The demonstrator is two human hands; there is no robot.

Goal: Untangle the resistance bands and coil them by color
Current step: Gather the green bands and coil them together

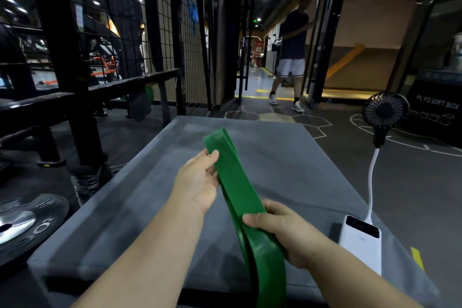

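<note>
A green band [237, 190] is hanging doubled over above a grey mat [287, 170], with both hands holding it; its folded end is pointing toward 12 o'clock, and its two flat layers are running down toward 5 o'clock and leaving the frame at the bottom edge. The left hand [200, 182] is pinching the band just below the fold, at the band's 9 o'clock side, thumb lying on the front face and fingers curling in at the left edge. The right hand [287, 230] is gripping the band lower down, thumb pressing across both layers and fingers wrapping round from the 3 o'clock side; the two hands are sitting apart along the band.

At 3 o'clock of the right hand a white power bank [360, 242] is resting on the mat's edge; a small black fan [385, 110] is standing up from it at 1 o'clock on a white neck. A weight plate [30, 220] is lying on the floor at 9 o'clock; a person [291, 52] is standing in the doorway at 12 o'clock.
</note>
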